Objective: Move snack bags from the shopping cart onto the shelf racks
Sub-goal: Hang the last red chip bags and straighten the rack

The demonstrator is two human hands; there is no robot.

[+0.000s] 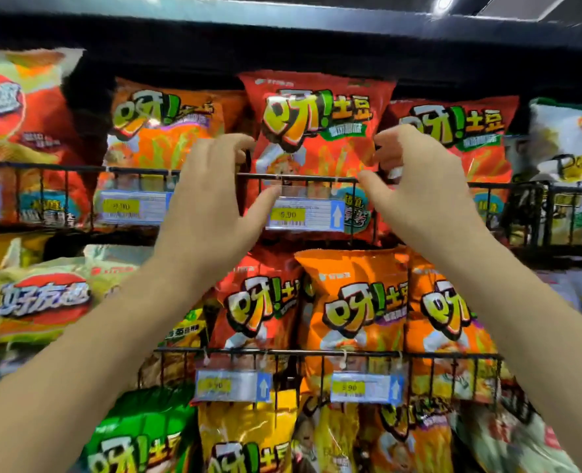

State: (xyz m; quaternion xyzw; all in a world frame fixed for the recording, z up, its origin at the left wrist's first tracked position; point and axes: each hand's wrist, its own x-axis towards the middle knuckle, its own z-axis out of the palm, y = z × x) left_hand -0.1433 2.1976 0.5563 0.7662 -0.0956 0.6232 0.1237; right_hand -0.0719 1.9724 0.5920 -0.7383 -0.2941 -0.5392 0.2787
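A red snack bag (316, 131) stands upright in the upper wire rack (299, 177), in front of its neighbours and a little higher than them. My left hand (211, 199) is at the bag's left edge with its fingers curled onto that edge, and its thumb lies by the rack's front wire. My right hand (415, 186) mirrors it at the bag's right edge, fingers curled on the edge and thumb near the wire. The shopping cart is out of view.
Orange bags (159, 128) and red bags (460, 131) flank the held bag. A lower wire rack (316, 353) holds red and orange bags. Price tags (303, 215) hang on the rack fronts. A dark shelf board (282, 32) runs overhead.
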